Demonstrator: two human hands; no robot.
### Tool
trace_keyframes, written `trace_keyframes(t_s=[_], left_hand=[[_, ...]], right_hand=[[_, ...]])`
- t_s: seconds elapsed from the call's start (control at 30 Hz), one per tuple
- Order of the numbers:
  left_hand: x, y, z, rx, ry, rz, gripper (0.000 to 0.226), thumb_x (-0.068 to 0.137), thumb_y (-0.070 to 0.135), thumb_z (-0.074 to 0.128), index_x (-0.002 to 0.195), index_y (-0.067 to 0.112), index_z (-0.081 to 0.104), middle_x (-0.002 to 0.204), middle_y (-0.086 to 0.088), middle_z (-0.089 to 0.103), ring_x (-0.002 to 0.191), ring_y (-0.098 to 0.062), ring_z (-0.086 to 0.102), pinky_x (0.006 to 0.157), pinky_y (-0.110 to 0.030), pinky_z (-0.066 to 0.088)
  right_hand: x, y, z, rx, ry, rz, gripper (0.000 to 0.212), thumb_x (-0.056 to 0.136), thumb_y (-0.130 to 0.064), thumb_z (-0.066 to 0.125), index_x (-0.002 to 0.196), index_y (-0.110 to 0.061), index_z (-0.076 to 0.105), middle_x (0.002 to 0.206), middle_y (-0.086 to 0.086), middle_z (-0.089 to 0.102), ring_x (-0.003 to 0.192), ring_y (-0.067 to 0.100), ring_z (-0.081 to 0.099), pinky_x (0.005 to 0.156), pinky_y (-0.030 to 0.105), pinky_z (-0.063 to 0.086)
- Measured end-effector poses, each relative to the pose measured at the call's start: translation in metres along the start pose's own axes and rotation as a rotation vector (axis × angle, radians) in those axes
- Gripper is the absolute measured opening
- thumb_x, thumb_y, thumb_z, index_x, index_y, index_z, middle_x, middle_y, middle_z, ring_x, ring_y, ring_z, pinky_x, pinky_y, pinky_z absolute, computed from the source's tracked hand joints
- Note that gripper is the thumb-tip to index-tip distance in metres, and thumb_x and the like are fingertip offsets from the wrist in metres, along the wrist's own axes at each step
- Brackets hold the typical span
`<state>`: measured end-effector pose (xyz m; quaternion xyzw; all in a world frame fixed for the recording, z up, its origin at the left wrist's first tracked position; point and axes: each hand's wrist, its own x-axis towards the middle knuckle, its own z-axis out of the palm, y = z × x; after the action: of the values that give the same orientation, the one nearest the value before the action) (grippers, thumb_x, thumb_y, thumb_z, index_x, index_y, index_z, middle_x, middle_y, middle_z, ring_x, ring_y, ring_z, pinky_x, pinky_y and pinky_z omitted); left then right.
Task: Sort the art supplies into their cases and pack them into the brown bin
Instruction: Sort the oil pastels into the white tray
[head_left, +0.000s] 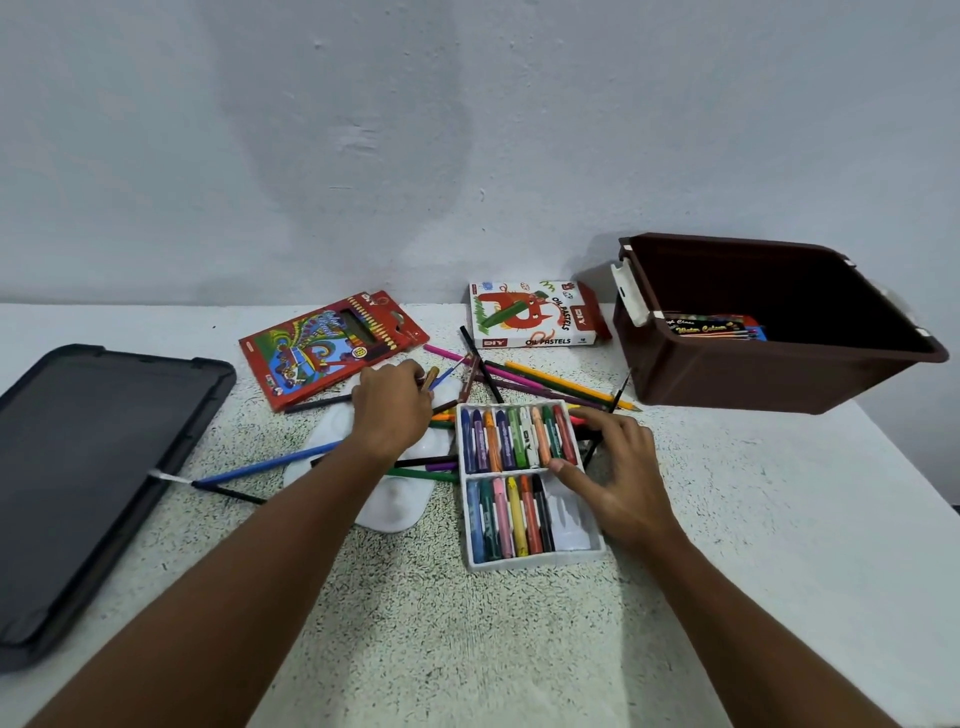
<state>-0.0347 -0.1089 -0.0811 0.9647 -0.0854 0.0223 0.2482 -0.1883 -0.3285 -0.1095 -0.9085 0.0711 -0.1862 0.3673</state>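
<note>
A white crayon tray (571, 556) lies in the middle, with oil pastels (511, 439) filling its far row and part of its near row. My right hand (618, 473) rests on the tray's right side, fingers spread, thumb on the divider. My left hand (392, 408) is closed around a brown pastel (430, 378) just left of the tray. Loose coloured pencils (566, 383) are scattered behind the tray. The oil pastels box (530, 317) and the red pencil box (332, 345) lie near the wall. The brown bin (769, 364) stands at the right with a watercolour set (709, 326) inside.
A dark grey bin lid (88, 467) lies flat at the left. A white paint palette (395, 499) sits under my left forearm. A blue pencil (270, 464) and a black one (234, 492) lie beside the lid. The wall runs close behind the boxes.
</note>
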Motion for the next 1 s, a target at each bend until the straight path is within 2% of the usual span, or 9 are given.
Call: trace_keyframes(t_s=[0.2, 0.33, 0.5, 0.6, 0.7, 0.8, 0.9, 1.0], left_hand=[[0.003, 0.006, 0.001, -0.129, -0.041, -0.149, 0.028, 0.080, 0.027, 0.068, 0.107, 0.021, 0.066, 0.105, -0.005, 0.068, 0.108, -0.031, 0.054, 0.092, -0.045, 0.045], [0.000, 0.009, 0.001, -0.196, -0.061, -0.156, 0.021, 0.075, 0.025, 0.070, 0.096, 0.024, 0.071, 0.098, -0.004, 0.070, 0.099, -0.030, 0.059, 0.086, -0.044, 0.050], [-0.002, 0.008, -0.004, -0.353, -0.033, -0.151, 0.015, 0.077, 0.025, 0.077, 0.089, 0.020, 0.070, 0.092, -0.003, 0.071, 0.092, -0.022, 0.064, 0.083, -0.042, 0.053], [-0.005, 0.007, -0.009, -0.451, -0.017, -0.125, 0.014, 0.081, 0.020, 0.075, 0.092, 0.014, 0.069, 0.084, -0.002, 0.069, 0.087, -0.021, 0.064, 0.080, -0.037, 0.053], [-0.010, 0.008, -0.017, -0.470, 0.029, -0.009, 0.014, 0.085, 0.014, 0.070, 0.098, 0.011, 0.070, 0.086, -0.002, 0.066, 0.084, -0.018, 0.062, 0.072, -0.028, 0.047], [-0.019, 0.010, -0.021, -0.389, 0.098, 0.216, 0.015, 0.085, 0.016, 0.069, 0.100, 0.017, 0.071, 0.101, -0.004, 0.062, 0.094, -0.019, 0.057, 0.079, -0.032, 0.047], [-0.041, 0.015, -0.018, -0.325, 0.065, 0.435, 0.017, 0.087, 0.016, 0.066, 0.103, 0.017, 0.071, 0.098, 0.002, 0.054, 0.098, -0.016, 0.046, 0.079, -0.027, 0.037], [-0.074, 0.025, -0.013, -0.224, 0.047, 0.714, 0.024, 0.090, 0.023, 0.054, 0.101, 0.010, 0.071, 0.098, -0.004, 0.058, 0.092, -0.020, 0.054, 0.079, -0.032, 0.048]], right_hand=[[0.001, 0.001, 0.000, -0.002, 0.002, 0.007, 0.061, 0.073, -0.066, 0.056, 0.129, -0.042, 0.046, 0.113, -0.013, 0.046, 0.112, 0.008, 0.038, 0.090, 0.031, 0.039], [0.000, 0.000, 0.001, -0.005, -0.002, 0.006, 0.062, 0.073, -0.067, 0.055, 0.129, -0.042, 0.046, 0.114, -0.011, 0.047, 0.111, 0.008, 0.038, 0.090, 0.033, 0.041], [0.000, 0.001, 0.001, -0.012, -0.011, 0.022, 0.062, 0.073, -0.067, 0.055, 0.129, -0.042, 0.046, 0.114, -0.011, 0.048, 0.112, 0.009, 0.039, 0.091, 0.036, 0.042], [0.000, 0.001, 0.001, -0.011, -0.018, 0.026, 0.061, 0.074, -0.066, 0.055, 0.129, -0.042, 0.046, 0.114, -0.012, 0.048, 0.112, 0.009, 0.040, 0.090, 0.034, 0.040], [0.001, 0.001, 0.001, 0.020, -0.009, 0.036, 0.054, 0.077, -0.058, 0.058, 0.127, -0.041, 0.049, 0.112, -0.012, 0.049, 0.110, 0.008, 0.041, 0.088, 0.031, 0.038], [0.001, -0.002, 0.000, 0.154, 0.037, 0.080, 0.041, 0.081, -0.038, 0.056, 0.121, -0.035, 0.055, 0.109, -0.010, 0.052, 0.108, 0.002, 0.044, 0.088, 0.031, 0.042], [0.003, 0.000, -0.001, 0.273, 0.085, 0.121, 0.035, 0.082, -0.027, 0.055, 0.116, -0.029, 0.059, 0.110, -0.003, 0.056, 0.107, 0.012, 0.052, 0.091, 0.039, 0.047], [0.003, 0.006, -0.001, 0.312, 0.110, 0.150, 0.034, 0.081, -0.020, 0.054, 0.113, -0.032, 0.059, 0.110, 0.001, 0.059, 0.105, 0.020, 0.057, 0.089, 0.042, 0.048]])
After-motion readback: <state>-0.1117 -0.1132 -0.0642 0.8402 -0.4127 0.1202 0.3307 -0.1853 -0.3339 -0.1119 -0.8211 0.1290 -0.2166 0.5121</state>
